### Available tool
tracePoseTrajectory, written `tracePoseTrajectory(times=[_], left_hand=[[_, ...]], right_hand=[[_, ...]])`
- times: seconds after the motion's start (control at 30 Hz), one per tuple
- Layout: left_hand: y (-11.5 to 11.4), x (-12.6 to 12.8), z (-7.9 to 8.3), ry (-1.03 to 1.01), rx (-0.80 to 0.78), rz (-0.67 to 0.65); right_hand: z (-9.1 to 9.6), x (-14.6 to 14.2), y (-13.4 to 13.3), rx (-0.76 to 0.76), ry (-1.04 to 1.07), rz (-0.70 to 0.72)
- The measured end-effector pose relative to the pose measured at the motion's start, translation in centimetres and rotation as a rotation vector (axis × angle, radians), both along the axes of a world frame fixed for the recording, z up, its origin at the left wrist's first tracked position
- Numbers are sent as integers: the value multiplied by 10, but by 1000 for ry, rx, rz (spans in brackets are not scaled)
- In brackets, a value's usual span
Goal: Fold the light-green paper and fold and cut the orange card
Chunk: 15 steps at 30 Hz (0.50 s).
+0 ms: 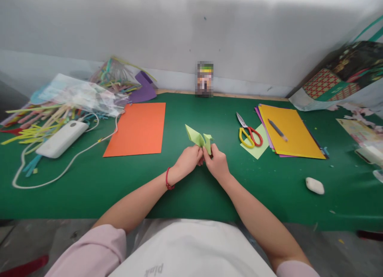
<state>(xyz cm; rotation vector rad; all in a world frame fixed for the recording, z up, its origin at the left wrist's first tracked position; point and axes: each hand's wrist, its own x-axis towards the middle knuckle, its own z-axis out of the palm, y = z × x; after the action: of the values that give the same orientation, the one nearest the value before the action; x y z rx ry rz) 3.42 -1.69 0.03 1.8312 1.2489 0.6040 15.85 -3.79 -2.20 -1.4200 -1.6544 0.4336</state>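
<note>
A small folded light-green paper (195,135) is pinched between both hands above the middle of the green table. Its pointed wing-like flap sticks out to the upper left, and a shorter folded part rises on the right. My left hand (188,160), with a red bracelet at the wrist, closes on the paper's lower edge. My right hand (216,160) meets it there, thumb and fingers pressed on the right part of the paper. The fingertips partly hide the paper's lower end.
Orange paper (136,129) lies left of my hands; scissors (249,133) rest on a light-green sheet to the right. A pen (277,130) sits on stacked yellow paper (299,139). A white power bank (62,139) with a cable, paper strips (32,127) and a white case (314,185) are around.
</note>
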Motion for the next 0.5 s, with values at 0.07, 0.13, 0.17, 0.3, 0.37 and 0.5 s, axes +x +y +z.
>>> tracePoseTrajectory(times=[0.07, 0.13, 0.17, 0.3, 0.37, 0.5], left_hand=[[2, -2, 0, -8, -3, -31], [4, -4, 1, -7, 2, -80], [5, -5, 2, -1, 13, -106], [8, -10, 6, 52, 95, -141], [7, -10, 8, 104, 126, -137], [5, -8, 11, 181, 160, -53]], right_hand=[[0, 1, 0, 15, -24, 24], [2, 3, 0, 0, 1, 26], [3, 3, 0, -20, 33, 20], [8, 5, 0, -104, 194, 12], [10, 5, 0, -120, 235, 29], [9, 4, 1, -131, 247, 38]])
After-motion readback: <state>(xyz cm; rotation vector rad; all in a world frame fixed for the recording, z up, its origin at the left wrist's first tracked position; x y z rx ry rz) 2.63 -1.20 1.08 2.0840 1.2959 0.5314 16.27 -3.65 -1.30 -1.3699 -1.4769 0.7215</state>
